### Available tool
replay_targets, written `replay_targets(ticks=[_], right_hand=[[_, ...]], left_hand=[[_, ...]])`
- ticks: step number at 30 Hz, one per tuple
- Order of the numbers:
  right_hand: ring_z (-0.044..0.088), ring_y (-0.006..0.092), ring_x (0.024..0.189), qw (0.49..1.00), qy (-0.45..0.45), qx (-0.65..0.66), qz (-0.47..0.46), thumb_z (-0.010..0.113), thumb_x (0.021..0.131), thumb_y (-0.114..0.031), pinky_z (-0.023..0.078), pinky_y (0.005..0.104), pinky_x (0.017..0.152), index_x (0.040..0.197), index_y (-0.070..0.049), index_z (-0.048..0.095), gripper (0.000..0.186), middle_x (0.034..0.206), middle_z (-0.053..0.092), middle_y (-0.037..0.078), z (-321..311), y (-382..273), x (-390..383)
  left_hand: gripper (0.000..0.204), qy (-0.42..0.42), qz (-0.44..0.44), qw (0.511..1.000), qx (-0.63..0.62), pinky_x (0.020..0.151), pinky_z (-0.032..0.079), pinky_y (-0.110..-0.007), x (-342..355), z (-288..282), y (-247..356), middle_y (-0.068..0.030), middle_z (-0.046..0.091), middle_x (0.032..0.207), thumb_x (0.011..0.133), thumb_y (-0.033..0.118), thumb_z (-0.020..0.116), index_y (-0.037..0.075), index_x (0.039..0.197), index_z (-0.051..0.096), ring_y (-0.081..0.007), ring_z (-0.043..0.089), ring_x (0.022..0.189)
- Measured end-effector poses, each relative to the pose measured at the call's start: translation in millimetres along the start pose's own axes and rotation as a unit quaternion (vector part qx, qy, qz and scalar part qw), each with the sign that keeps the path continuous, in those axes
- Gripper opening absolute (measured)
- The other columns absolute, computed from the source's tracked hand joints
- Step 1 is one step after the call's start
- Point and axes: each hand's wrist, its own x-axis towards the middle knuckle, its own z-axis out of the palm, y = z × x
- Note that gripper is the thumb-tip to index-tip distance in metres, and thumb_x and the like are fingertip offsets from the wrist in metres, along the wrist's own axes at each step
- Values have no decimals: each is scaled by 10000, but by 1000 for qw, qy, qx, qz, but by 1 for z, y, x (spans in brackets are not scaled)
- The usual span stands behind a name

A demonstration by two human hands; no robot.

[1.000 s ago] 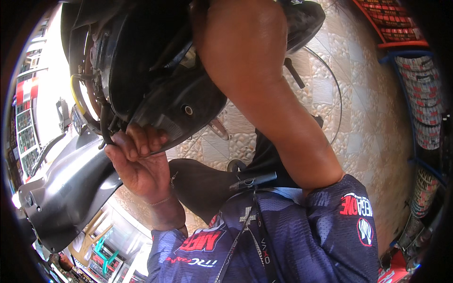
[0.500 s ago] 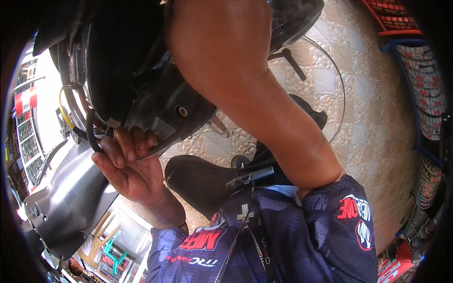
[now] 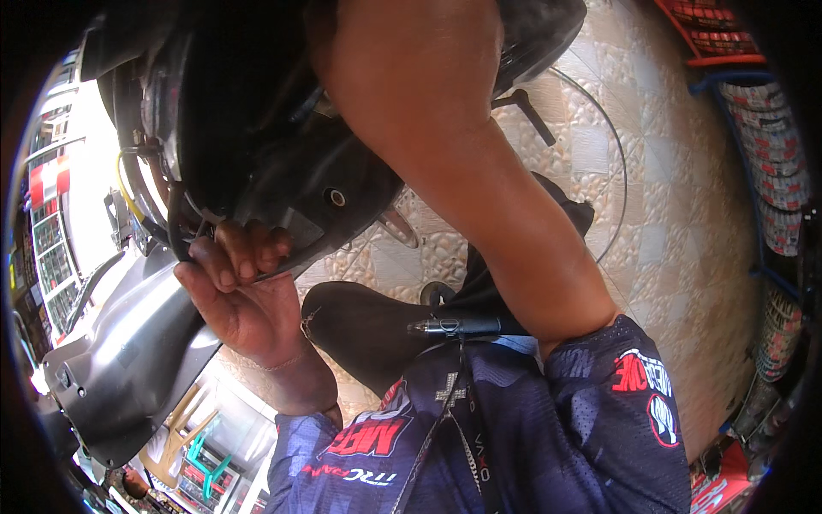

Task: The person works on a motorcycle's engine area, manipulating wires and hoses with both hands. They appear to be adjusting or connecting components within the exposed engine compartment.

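STEP: I judge I'm steadying the black scooter panel (image 3: 282, 180) | LEFT: left hand (image 3: 244, 295) curled tight on its lower rim, silver fairing (image 3: 128, 351) just below | RIGHT: right hand hidden above behind forearm, state unknown | NEXT: firm hold, work the hidden side by feel

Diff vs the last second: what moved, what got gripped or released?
The left hand slid a little left and down along the lower edge of the black scooter panel, fingers curled on it throughout. The view shifted with it, so the panel and grey fender sit lower left. Nothing was let go. The right forearm reaches up behind the panel as before; the right hand stays hidden. The tiled floor is unchanged.
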Motion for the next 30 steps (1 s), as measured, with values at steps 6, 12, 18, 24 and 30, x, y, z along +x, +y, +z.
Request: replay_targets(ticks=[6, 12, 18, 24, 30], right_hand=[[654, 386, 736, 999, 30, -15, 7, 637, 766, -63, 538, 453, 627, 774, 3, 635, 67, 833, 647, 197, 15, -5, 0], [646, 385, 766, 994, 112, 20, -8, 637, 752, -62, 544, 457, 703, 792, 12, 655, 86, 838, 654, 198, 23, -5, 1], [702, 361, 748, 995, -87, -28, 45, 679, 805, -131, 565, 426, 652, 855, -27, 693, 116, 830, 675, 178, -7, -7, 3], [706, 369, 759, 993, -97, -51, 40, 681, 843, -168, 555, 449, 646, 892, -20, 705, 159, 790, 672, 199, -19, -11, -1], [676, 413, 758, 993, -110, 10, 48, 681, 846, -164, 538, 483, 663, 867, -7, 690, 159, 820, 683, 222, -13, 1, 0]], left_hand=[[452, 16, 22, 999, 26, 779, 447, -393, -2, 0, 0, -18, 420, 771, 1105, 450, 365, 151, 772, 426, -181, 436, 744], [449, 5, 11, 1000, 4, 776, 442, -389, 2, 3, -2, -24, 420, 770, 1106, 443, 370, 144, 776, 419, -181, 435, 742], [449, 30, 16, 999, 30, 774, 450, -381, 4, 8, 0, -31, 423, 771, 1107, 437, 367, 134, 778, 411, -187, 448, 744], [424, 13, 20, 999, 41, 789, 436, -376, 4, 11, -4, -21, 414, 785, 1104, 427, 384, 139, 794, 406, -180, 440, 766], [399, 20, -2, 998, 57, 776, 393, -373, 7, 8, -1, 10, 388, 801, 1089, 428, 442, 174, 786, 392, -166, 410, 795]])
